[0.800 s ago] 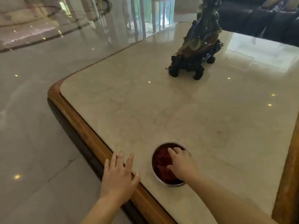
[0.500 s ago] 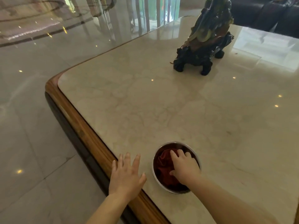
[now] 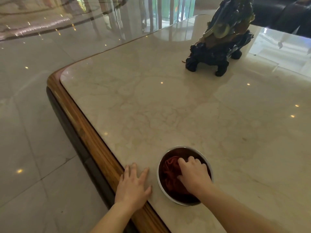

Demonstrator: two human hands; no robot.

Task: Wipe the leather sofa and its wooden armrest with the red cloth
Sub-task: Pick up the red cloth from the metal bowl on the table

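Note:
The red cloth (image 3: pixel 170 172) lies bunched inside a round metal bowl (image 3: pixel 206 161) near the front edge of a marble table (image 3: pixel 168 106). My right hand (image 3: pixel 193 173) is down in the bowl with its fingers curled into the cloth. Just left of the bowl, my left hand (image 3: pixel 133 185) rests flat, fingers spread, on the table's wooden rim (image 3: pixel 87 132). A dark leather sofa (image 3: pixel 276 15) shows at the top right, behind the table; its armrest is not in view.
A dark carved ornament (image 3: pixel 218 46) on short legs stands at the far right of the table. Glossy tiled floor (image 3: pixel 30 115) lies to the left of the table, with a patterned inlay at the top left.
My right hand's fingers have curled from lying over the cloth to gripping it in the bowl. My left hand has shifted slightly toward the bowl. The view has moved a little closer.

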